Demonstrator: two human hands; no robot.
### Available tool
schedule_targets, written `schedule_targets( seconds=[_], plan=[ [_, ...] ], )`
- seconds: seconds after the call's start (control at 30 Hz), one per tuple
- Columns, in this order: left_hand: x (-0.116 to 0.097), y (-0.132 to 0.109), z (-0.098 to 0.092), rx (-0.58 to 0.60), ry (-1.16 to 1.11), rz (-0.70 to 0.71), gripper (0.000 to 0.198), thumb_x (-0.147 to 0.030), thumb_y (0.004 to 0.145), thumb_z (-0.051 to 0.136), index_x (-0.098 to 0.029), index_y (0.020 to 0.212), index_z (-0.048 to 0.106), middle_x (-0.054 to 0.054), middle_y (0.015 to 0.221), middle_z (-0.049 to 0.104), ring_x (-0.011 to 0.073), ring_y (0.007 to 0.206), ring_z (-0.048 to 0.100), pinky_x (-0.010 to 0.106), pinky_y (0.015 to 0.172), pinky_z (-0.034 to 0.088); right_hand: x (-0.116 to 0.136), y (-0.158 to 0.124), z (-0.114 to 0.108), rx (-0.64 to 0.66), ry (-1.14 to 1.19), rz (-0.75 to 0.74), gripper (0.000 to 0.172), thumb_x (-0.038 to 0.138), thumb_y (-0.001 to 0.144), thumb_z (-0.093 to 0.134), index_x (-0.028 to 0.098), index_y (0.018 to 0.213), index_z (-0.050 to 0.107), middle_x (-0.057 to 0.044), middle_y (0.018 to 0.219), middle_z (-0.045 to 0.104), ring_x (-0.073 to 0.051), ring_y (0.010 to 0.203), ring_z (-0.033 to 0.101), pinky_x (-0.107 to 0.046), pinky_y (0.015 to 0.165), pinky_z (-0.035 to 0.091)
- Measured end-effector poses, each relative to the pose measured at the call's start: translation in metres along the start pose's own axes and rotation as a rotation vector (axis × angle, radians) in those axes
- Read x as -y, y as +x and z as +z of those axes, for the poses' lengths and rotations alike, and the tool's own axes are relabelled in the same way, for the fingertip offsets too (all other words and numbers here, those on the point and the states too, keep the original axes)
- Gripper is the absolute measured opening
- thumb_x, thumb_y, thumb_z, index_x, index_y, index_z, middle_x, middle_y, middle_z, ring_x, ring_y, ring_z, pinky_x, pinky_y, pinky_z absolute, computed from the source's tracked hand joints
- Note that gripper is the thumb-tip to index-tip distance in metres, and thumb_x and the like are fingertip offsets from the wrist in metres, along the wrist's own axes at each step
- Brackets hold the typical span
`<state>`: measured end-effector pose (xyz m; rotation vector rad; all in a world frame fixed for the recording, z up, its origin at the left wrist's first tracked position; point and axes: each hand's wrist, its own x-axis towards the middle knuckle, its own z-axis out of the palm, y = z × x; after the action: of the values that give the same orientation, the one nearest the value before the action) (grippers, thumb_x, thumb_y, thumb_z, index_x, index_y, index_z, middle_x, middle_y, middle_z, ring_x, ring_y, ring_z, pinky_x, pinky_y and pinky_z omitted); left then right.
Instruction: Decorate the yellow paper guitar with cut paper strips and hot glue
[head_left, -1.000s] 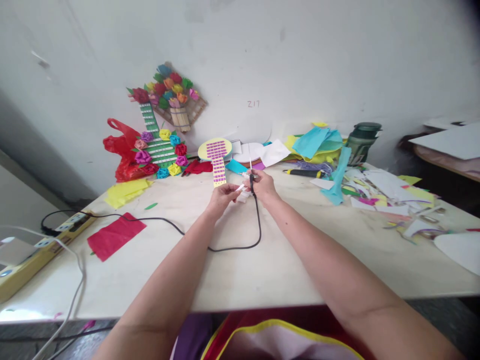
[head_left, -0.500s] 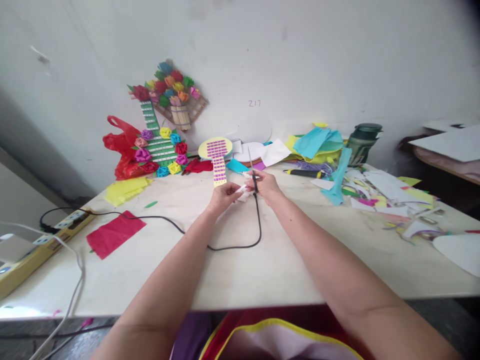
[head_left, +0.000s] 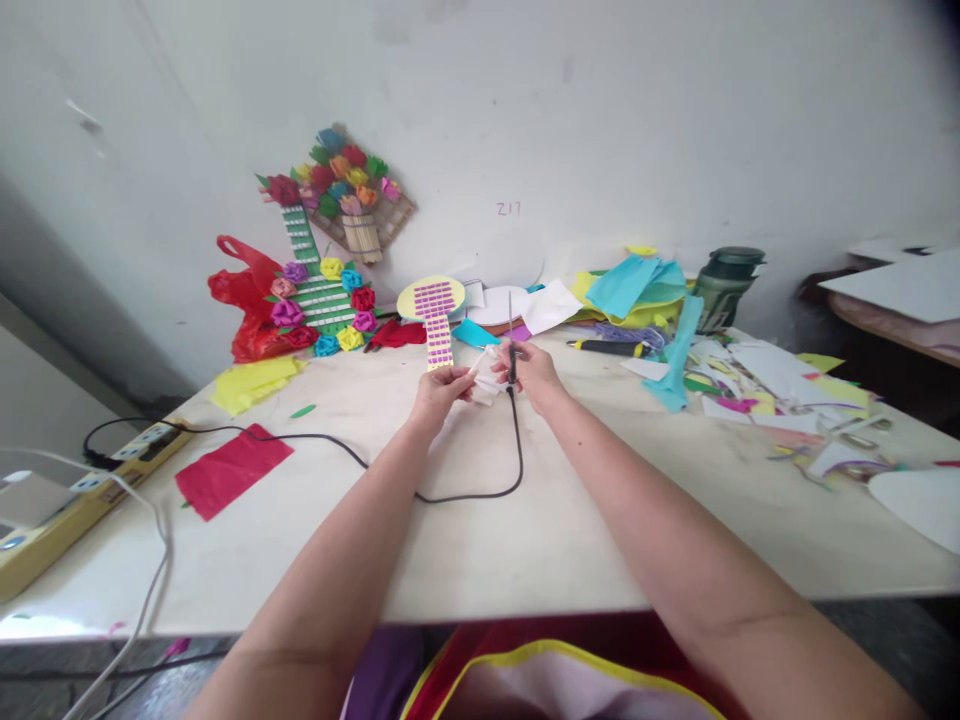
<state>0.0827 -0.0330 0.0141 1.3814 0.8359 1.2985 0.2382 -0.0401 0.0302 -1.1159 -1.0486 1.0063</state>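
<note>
My left hand [head_left: 444, 392] is closed, thumb and fingers pinching a crumpled white piece [head_left: 487, 388] of thin, paper-like material. Part of that piece reaches over to my right hand [head_left: 534, 370], whose fingers are wrapped round a slim corded tool [head_left: 512, 362]. It has a black handle and a thin metal rod pointing up and away, much like a soldering iron. Just beyond my hands stands a yellow, paddle-shaped piece [head_left: 439, 318] covered in purple and white bars. Fingers hide some of the white material.
The tool's black cord [head_left: 480, 496] loops across the table towards a power strip [head_left: 112, 475] at left. Red cloth [head_left: 234, 472] lies near it. Paper flowers [head_left: 330, 310] stand behind. At right are a black-yellow tool [head_left: 609, 347], paper scraps [head_left: 787, 385] and a green bottle [head_left: 726, 288].
My left hand has shifted slightly left, and more of the white material shows between the hands. The corded tool has turned a little more upright in my right hand.
</note>
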Motion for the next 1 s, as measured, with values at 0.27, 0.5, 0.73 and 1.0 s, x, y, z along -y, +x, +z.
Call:
schedule_targets(
  seconds=[0.27,0.5,0.73,1.0],
  plan=[
    [0.003,0.002,0.004,-0.128,0.082,0.080,0.029,-0.033,0.051,0.077,-0.012,0.066,0.063,-0.001,0.056,0.057,0.0093,0.049,0.052,0.025,0.052,0.045,-0.002,-0.009,0.015,0.002,0.008,0.019,0.041,0.030,0.059,0.072,0.016,0.095,0.057,0.003,0.061,0.060,-0.008,0.046,0.052,-0.015,0.034,0.028],
    [0.009,0.003,0.006,-0.125,0.269,0.189,0.028,-0.031,0.053,0.076,-0.014,0.073,0.065,0.000,0.063,0.059,0.0095,0.056,0.052,0.024,0.056,0.043,-0.004,-0.010,0.018,-0.042,0.066,-0.029,0.044,0.027,0.055,0.070,0.015,0.095,0.058,0.006,0.056,0.055,-0.008,0.047,0.050,-0.018,0.041,0.035],
    [0.001,0.000,-0.005,0.126,-0.006,-0.076,0.031,-0.040,0.061,0.071,-0.011,0.069,0.063,0.003,0.059,0.059,0.0113,0.053,0.054,0.029,0.058,0.047,0.003,-0.012,0.014,0.014,0.035,0.004,0.042,0.024,0.053,0.069,0.015,0.092,0.059,0.005,0.057,0.056,-0.007,0.045,0.049,-0.018,0.039,0.033],
    [-0.003,-0.003,-0.015,0.287,0.006,-0.189,0.029,-0.036,0.057,0.076,-0.011,0.064,0.062,0.002,0.058,0.059,0.0079,0.049,0.051,0.022,0.051,0.040,0.003,-0.012,0.009,0.185,0.040,-0.021,0.048,0.025,0.050,0.072,0.015,0.094,0.057,0.005,0.058,0.059,-0.008,0.047,0.051,-0.017,0.039,0.031]
  ],
)
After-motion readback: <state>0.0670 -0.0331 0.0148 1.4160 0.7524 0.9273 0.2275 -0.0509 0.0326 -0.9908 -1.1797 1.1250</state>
